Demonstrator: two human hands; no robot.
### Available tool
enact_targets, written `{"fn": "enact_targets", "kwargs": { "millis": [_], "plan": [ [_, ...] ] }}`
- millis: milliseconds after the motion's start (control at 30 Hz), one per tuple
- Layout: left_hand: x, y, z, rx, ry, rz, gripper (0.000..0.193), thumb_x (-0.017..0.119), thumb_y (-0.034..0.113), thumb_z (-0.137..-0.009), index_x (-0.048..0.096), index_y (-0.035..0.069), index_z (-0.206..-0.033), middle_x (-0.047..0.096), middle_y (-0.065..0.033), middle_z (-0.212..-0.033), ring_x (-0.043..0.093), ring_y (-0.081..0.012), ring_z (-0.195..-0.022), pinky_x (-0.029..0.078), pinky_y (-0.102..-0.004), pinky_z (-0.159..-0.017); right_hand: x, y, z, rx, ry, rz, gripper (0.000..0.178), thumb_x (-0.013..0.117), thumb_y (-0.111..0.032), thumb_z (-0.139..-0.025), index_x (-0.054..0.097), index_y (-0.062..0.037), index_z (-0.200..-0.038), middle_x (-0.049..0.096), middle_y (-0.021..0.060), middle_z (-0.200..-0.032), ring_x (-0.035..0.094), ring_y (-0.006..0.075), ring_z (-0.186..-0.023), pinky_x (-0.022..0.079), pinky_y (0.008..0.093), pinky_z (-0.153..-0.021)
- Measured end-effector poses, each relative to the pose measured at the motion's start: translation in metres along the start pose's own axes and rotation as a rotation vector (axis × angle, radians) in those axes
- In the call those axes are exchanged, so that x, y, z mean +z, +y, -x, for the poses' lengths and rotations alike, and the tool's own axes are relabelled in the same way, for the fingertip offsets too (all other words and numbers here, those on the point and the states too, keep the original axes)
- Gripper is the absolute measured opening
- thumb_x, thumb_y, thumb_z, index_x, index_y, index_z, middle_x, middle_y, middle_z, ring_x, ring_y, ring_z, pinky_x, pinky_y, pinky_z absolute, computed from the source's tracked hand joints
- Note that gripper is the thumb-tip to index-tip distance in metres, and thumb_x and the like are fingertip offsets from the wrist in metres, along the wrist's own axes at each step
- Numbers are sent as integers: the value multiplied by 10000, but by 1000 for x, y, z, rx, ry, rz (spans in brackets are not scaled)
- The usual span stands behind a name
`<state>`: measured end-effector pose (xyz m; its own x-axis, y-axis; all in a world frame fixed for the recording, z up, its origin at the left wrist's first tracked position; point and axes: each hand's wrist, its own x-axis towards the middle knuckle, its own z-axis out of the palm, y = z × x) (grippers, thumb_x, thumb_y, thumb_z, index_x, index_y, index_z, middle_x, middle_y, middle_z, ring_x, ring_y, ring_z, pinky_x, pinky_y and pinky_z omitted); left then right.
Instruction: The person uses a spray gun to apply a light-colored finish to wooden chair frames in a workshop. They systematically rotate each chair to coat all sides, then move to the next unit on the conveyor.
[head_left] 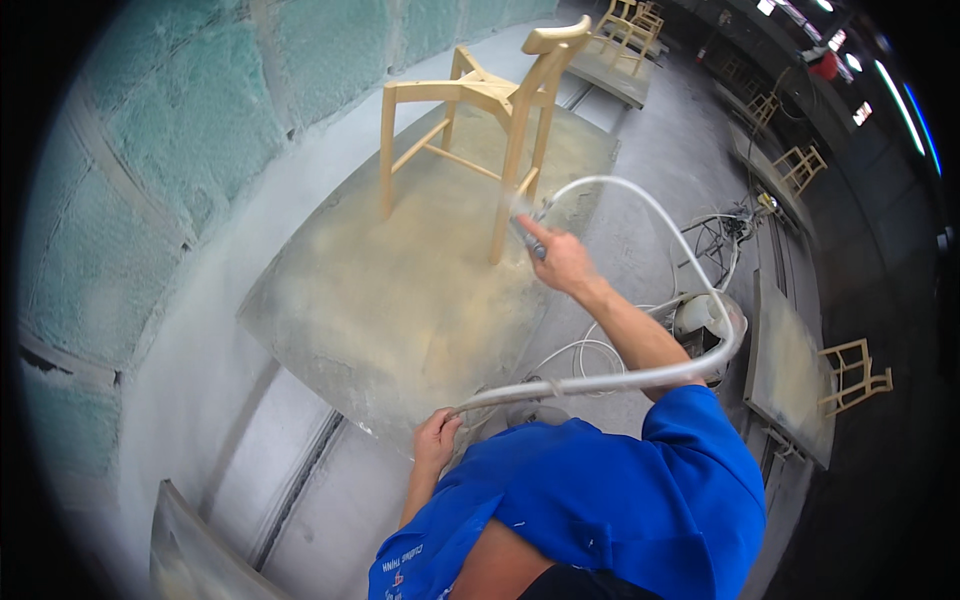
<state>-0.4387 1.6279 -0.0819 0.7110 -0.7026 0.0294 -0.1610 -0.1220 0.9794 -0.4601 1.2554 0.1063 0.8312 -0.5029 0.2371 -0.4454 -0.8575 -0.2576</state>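
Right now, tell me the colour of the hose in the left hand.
The hose is mostly whitish, greyer near the left hand; it shows best in the head view.

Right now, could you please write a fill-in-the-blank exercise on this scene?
The small grey spray gun is in the ____ hand.
The flexible white hose runs from it to the ____ hand.
The number of legs on the nearest pale wooden chair is ____.
The short-sleeved shirt's colour is ____.

Missing words: right; left; four; blue.
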Motion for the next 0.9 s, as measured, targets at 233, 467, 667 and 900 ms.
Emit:
{"fn": "enact_targets", "kwargs": {
  "millis": [233, 467, 667, 900],
  "plan": [
    [35, 41, -48, 225, -199, 26, 140, 734, 133, -937, 715, 39, -1039, 695, -136, -793, 675, -272, -678, 525, -346, -633, -175, -25, 0, -254, 459, 89, 799, 711, -29, -812, 488, -296, -1530, 633, 137, -913, 671, 357, -796, 554, 460, -708],
    [77, 78, -67, 294, -207, 44, 137, 731, 96, -936, 722, 24, -1053, 692, -107, -776, 633, -190, -662, 500, -314, -613, -235, -50, -22, -422, 351, -177, 615, 674, -109, -898, 549, -230, -1488, 708, 124, -992, 699, 298, -850, 565, 377, -728],
    [131, 123, -77, 281, -185, -52, 143, 741, 106, -930, 729, 27, -1049, 691, -123, -787, 639, -211, -657, 506, -327, -613, -300, 13, -114, -192, 99, -472, 510, 623, -230, -969, 575, -182, -1474, 729, 56, -902, 679, 132, -722, 558, 295, -594],
    [241, 166, -91, 232, -65, 69, 135, 746, 139, -949, 728, 34, -1031, 679, -108, -773, 621, -167, -652, 494, -308, -617, -357, 175, -247, 46, 303, -663, 241, 660, -228, -956, 666, -9, -1058, 649, 52, -746, 618, 115, -591, 447, 284, -428]
  ]
}}
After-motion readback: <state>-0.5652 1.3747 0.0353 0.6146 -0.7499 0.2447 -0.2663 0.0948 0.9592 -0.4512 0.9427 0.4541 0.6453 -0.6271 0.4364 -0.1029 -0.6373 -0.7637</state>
